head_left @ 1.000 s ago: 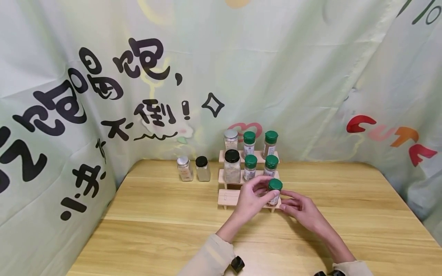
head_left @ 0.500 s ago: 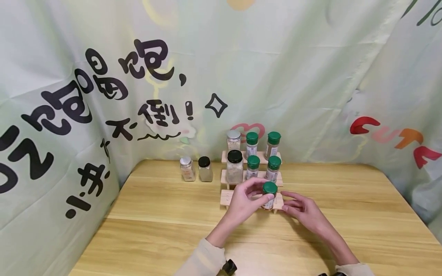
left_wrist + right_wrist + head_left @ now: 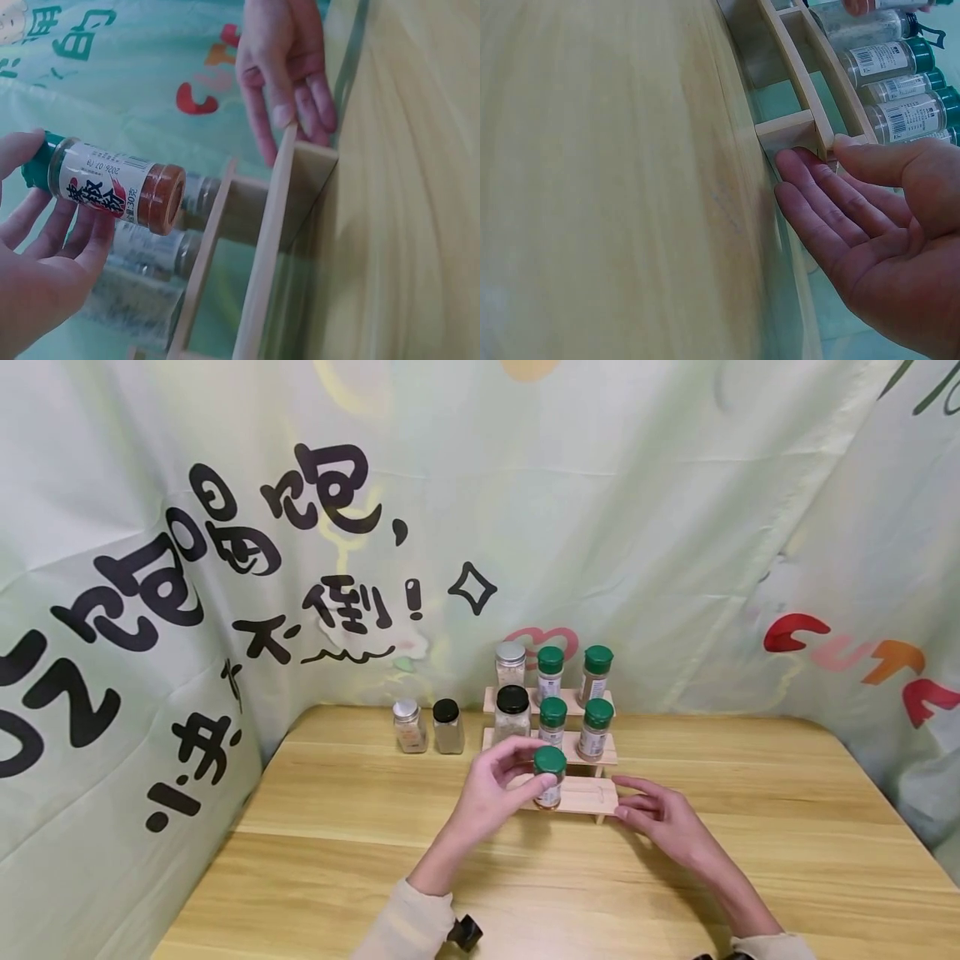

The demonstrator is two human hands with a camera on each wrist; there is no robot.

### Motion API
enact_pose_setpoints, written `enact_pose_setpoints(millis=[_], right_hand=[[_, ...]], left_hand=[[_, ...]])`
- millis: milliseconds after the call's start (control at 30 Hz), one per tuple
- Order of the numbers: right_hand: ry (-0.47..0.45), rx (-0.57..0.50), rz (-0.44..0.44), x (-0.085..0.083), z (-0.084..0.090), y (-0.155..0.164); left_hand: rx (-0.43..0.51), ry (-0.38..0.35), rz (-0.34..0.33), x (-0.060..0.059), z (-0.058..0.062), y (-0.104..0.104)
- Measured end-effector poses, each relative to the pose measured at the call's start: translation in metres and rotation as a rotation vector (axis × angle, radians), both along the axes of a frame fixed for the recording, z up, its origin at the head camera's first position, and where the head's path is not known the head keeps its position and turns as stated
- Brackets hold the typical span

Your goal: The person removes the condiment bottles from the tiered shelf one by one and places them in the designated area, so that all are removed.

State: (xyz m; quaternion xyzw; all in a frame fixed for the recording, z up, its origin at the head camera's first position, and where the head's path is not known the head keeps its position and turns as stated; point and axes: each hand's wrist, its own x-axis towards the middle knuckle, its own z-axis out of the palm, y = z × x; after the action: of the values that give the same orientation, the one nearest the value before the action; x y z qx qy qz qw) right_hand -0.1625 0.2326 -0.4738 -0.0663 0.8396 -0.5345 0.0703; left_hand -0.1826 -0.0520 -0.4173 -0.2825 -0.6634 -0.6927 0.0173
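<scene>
My left hand (image 3: 483,789) pinches a green-capped spice jar (image 3: 550,781) by its upper part, over the lowest step of a three-tier wooden spice rack (image 3: 587,796). Reddish powder and a white label show on this spice jar (image 3: 105,180) in the left wrist view, where it is tilted with its base clear of the rack's board. At the rack's right end, my right hand (image 3: 667,822) holds the end of the lowest step. Its thumb touches the board edge and its fingers (image 3: 832,191) lie beside the end leg in the right wrist view.
Several green-capped jars, among them one jar (image 3: 597,727) at the right, fill the upper two steps with a black-lidded jar (image 3: 512,714) and a silver-lidded jar (image 3: 511,664). Left of the rack stand a silver-lidded shaker (image 3: 410,727) and a black-lidded shaker (image 3: 448,727). A printed curtain (image 3: 637,527) hangs behind.
My left hand has carried the green-capped jar leftward along the lowest step, from its right end toward the middle. The right hand stays at the rack's end.
</scene>
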Motion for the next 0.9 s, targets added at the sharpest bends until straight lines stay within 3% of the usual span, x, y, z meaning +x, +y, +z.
enact_pose_setpoints(millis=[267,467,900], right_hand=[[-0.009,-0.003,0.007,-0.001,-0.002,0.000],[0.011,-0.012,0.017,-0.001,-0.002,0.001],[0.012,-0.029,0.015,-0.001,-0.003,0.002]], left_hand=[[0.006,0.010,0.030,0.000,0.001,-0.021],[0.008,0.050,0.036,-0.005,0.003,-0.034],[0.035,0.053,0.103,-0.019,0.008,-0.070]])
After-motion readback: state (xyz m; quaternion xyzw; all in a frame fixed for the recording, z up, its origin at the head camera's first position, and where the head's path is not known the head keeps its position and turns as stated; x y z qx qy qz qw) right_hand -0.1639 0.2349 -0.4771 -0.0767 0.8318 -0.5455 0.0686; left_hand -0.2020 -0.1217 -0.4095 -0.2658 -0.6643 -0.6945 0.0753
